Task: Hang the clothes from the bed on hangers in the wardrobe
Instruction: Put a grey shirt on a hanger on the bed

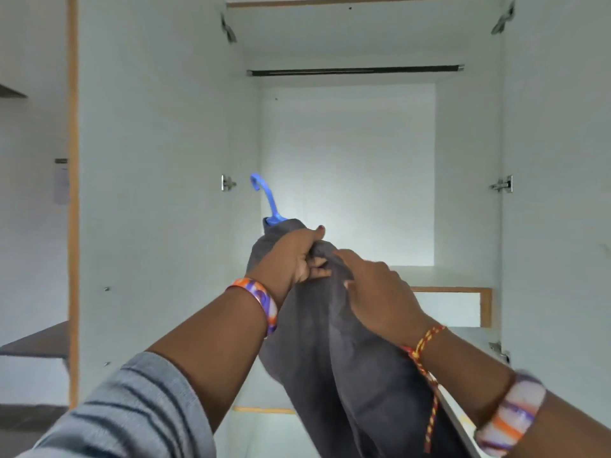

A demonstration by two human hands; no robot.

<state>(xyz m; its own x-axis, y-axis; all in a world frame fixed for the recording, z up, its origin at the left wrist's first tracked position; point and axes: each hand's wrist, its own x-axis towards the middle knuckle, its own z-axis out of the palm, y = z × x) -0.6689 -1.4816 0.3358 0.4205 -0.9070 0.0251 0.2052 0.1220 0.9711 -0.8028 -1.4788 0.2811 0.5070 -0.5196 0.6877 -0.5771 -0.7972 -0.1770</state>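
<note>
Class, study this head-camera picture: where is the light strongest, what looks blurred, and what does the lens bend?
Head view: brightest on the wardrobe's back panel; the right hand and its bangle smear with motion blur; the wide lens bows the left door's wooden edge; the blue hanger hook stays fairly sharp.

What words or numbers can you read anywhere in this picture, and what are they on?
No text can be read here.
Paper notice on the wall left of the wardrobe: it may carry print, but it is too small and blurred to read.
Blue hanger, grey garment, wardrobe rail and both wristbands: no writing visible.
</note>
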